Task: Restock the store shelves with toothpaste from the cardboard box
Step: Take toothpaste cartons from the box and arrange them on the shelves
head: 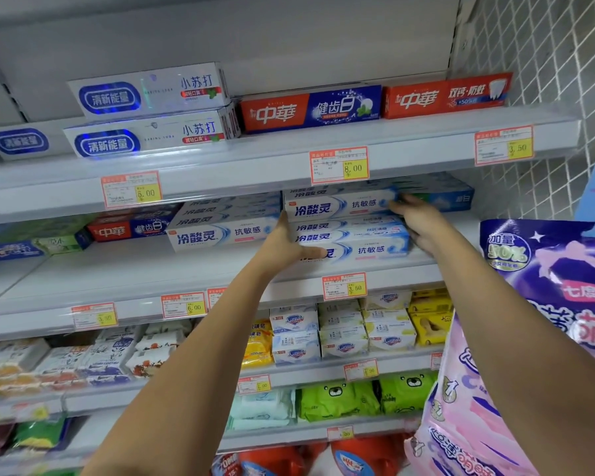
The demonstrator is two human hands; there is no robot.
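A stack of white and blue toothpaste boxes (361,231) lies on the middle shelf (220,269), under the 8.00 price tag. My left hand (282,243) presses flat against the stack's left end, its thumb lying across the front of the bottom box. My right hand (423,221) grips the right end, with fingers over the front of the top box and curled round the lower ones. A second pile of the same boxes (224,225) sits just to the left. The cardboard box is out of view.
The upper shelf (289,146) carries red-blue toothpaste boxes (310,109) and white ones (148,108). Red and green boxes (124,228) sit at the middle shelf's left. Soap packs (340,328) fill the lower shelves. Purple and pink hanging bags (536,304) crowd my right arm.
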